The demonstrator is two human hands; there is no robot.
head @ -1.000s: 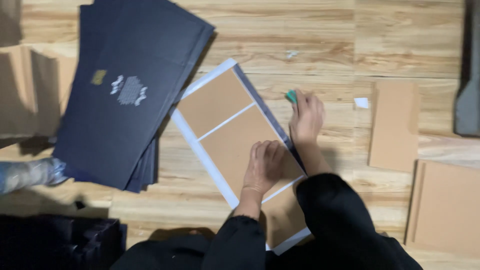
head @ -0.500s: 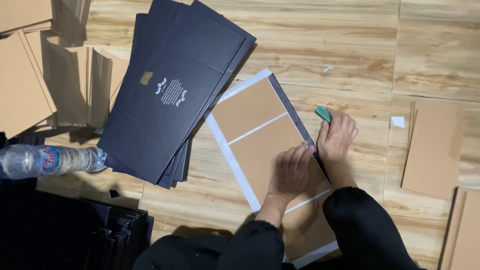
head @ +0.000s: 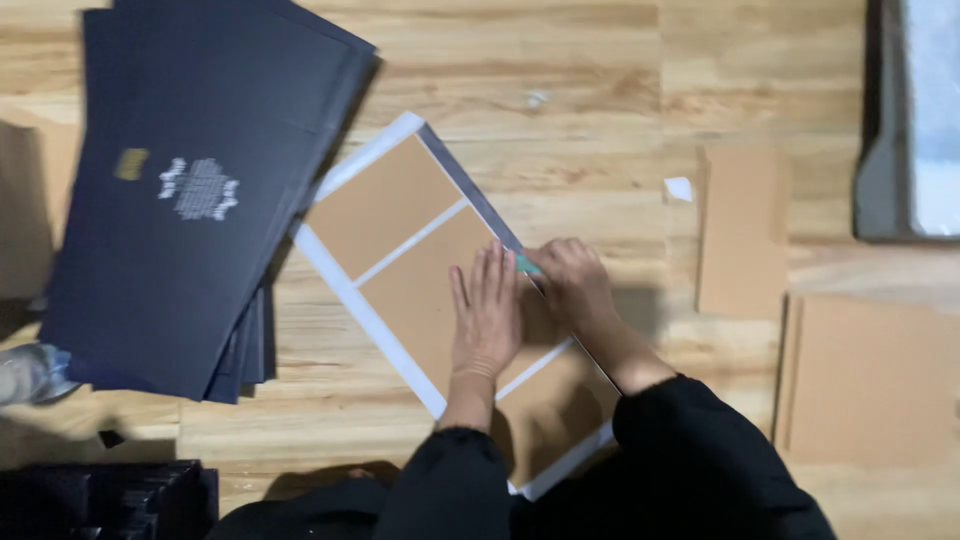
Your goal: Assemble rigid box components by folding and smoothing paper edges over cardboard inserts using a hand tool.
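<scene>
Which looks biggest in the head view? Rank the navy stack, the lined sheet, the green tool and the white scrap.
1. navy stack
2. lined sheet
3 and 4. green tool and white scrap: both tiny, and the tool is mostly hidden, so unranked.

Packaging workshop: box-cover stacks (head: pixel 190 190), cardboard pcs (head: pixel 742 228)

I kneel over a wooden floor (head: pixel 600 90). On it lies the white-edged board sheet (head: pixel 400 240). Left of the sheet sits a stack of dark covers (head: pixel 190 200); right of it, brown card pieces (head: pixel 745 230) and a small white scrap (head: pixel 678 188).
</scene>
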